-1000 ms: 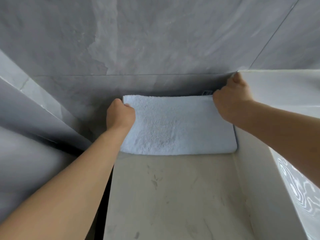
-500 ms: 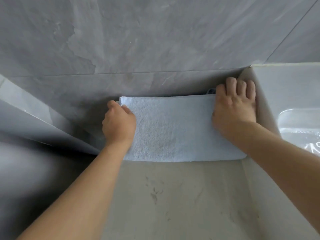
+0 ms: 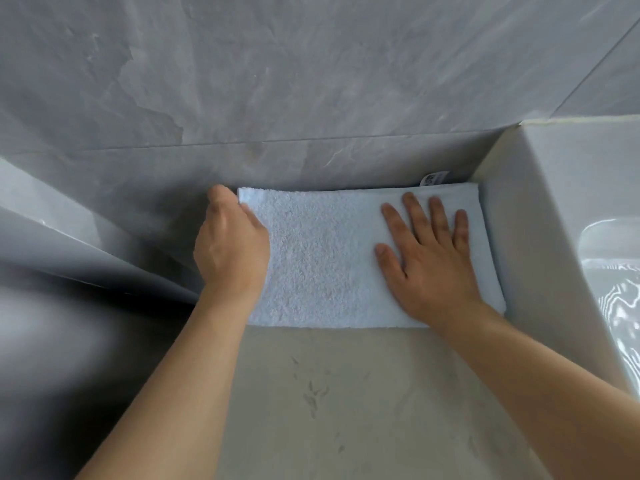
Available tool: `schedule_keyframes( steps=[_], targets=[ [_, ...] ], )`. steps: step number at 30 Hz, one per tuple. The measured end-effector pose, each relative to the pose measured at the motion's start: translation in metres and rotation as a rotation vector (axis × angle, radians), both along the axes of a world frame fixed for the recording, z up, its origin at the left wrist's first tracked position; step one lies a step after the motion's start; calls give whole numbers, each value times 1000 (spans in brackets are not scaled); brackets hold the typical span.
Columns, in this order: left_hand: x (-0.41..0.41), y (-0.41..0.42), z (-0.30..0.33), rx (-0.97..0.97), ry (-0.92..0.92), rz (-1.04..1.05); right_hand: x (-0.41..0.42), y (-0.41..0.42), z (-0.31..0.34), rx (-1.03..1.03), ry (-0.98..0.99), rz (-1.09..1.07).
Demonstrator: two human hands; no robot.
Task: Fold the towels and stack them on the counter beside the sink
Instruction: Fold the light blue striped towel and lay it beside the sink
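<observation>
Placement is being finished: the folded towel point(image 3: 322, 258) lies on the desk point(image 3: 346, 403) against the wall, beside the sink point(image 3: 568, 237). It is pressed by the flat right hand point(image 3: 429, 258) and gripped at its edge by the left hand point(image 3: 230, 247). Release is judged next.

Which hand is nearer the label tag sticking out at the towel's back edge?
Right. The right hand lies flat on the towel just below the tag; the left hand grips the towel's far left edge.

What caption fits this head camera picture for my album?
Right hand flat on folded towel, left hand gripping its edge, on counter beside sink.
</observation>
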State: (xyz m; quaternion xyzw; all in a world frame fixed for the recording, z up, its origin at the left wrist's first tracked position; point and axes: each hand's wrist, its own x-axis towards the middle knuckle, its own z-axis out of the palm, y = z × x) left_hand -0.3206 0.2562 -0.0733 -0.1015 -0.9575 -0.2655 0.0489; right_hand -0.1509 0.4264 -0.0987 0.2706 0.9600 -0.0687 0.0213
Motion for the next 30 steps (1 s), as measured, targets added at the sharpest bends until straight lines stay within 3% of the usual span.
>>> schedule_keyframes(
  steps=[4,7,9,12,15,26,30],
  targets=[
    [12,5,-1,-66,6,-49,0,4,-2,-5,7,4],
    [21,7,1,-238,179,-105,0,3,-4,-7,22,0],
    [36,13,3,-195,261,-381,0,3,-4,-7,24,-3],
    [52,15,-8,-373,57,-721,-1,4,-5,-8,21,-7],
    [38,-2,-25,-527,-42,-670,0,6,-6,2,15,2],
    [20,-20,-31,-586,-61,-565,17,15,2,56,-25,-130],
    [46,-18,-11,-627,61,-489,53,-24,16,36,66,-158]
  ],
)
